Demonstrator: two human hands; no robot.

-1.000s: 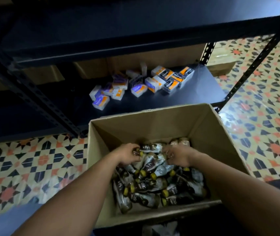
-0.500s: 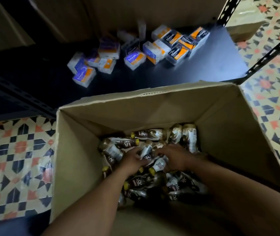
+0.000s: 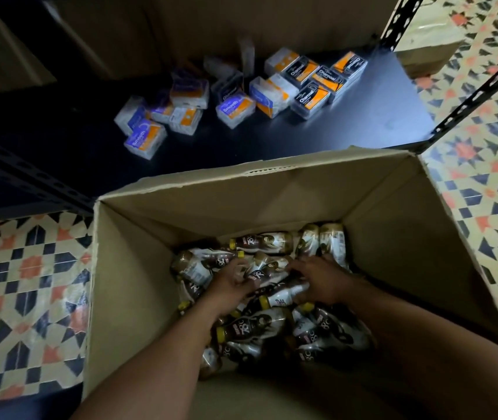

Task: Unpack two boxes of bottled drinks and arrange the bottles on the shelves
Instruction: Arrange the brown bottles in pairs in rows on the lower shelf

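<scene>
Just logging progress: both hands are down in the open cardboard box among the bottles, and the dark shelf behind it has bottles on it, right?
Not quite. The head view shows that the dark shelf holds small orange-labelled packs instead. The left hand and right hand are indeed down in the open cardboard box among the bottles.

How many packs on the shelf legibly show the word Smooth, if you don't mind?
2: one pack mid-cluster, the other at the cluster's front-left corner. Neighbouring blue packs may carry it too, but their labels are blurred or turned away.
</scene>
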